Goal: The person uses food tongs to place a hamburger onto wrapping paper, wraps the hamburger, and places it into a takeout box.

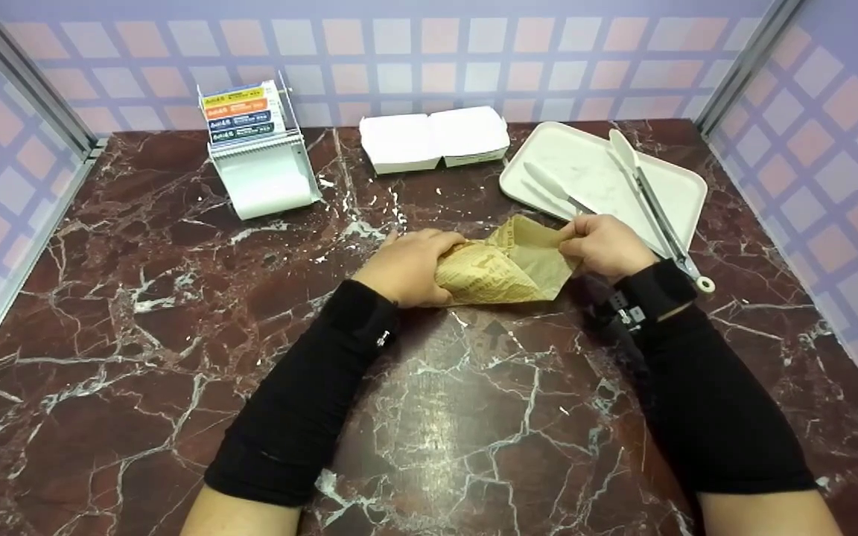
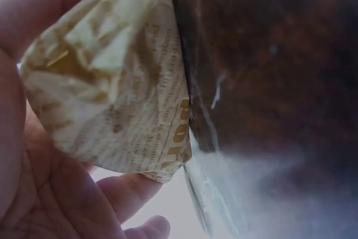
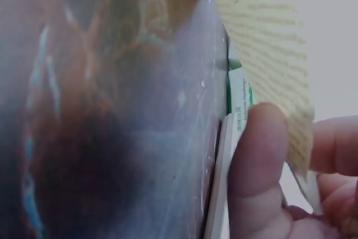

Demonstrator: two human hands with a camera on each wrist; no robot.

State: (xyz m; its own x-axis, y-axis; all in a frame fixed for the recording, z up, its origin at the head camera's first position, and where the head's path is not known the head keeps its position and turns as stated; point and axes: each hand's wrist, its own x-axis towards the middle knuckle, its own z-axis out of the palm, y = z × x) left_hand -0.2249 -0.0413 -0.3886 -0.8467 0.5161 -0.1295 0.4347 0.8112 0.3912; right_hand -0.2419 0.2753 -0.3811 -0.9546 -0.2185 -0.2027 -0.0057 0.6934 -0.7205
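A yellow-brown wrapping paper point(image 1: 500, 272) printed with text lies bunched into a bundle on the marble-patterned table, its right end flaring into a loose flap. My left hand point(image 1: 410, 268) holds the bundle's left end, fingers over the far side and thumb on the near side. Up close in the left wrist view, the crumpled, folded end of the paper point(image 2: 128, 93) sits in the curve of that hand. At the flap's right edge, my right hand point(image 1: 611, 246) pinches the paper point(image 3: 274, 43) between thumb and fingers. Whatever the paper encloses is hidden.
Behind the right hand, a pale tray point(image 1: 585, 152) carries tongs point(image 1: 652, 201), whose ringed end juts over the tray's near edge. An open white clamshell box point(image 1: 399, 141) stands at the back centre. A dispenser point(image 1: 258, 164) with coloured labels stands back left. Tiled walls enclose the table.
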